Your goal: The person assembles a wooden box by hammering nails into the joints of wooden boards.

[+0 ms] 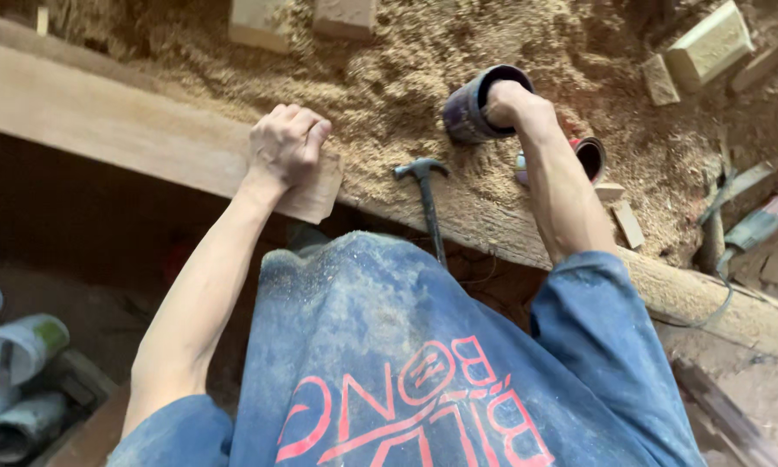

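Head view: nearest, the left hand [287, 143] clenches its fingers [307, 128] on a small wooden block [318, 192] at the bench [103, 121] edge, left of the hammer [426, 195]. Beyond the hammer, the right hand [510, 104] reaches inside a purple can [468, 111] lying on sawdust; its fingers and contents are hidden. A red can [589, 156] lies just right.

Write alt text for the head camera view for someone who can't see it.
Seen from above, a person's right hand reaches into a dark purple can lying on a sawdust-covered workbench, while the left hand grips a small wooden piece at the bench edge. A hammer lies between the arms.
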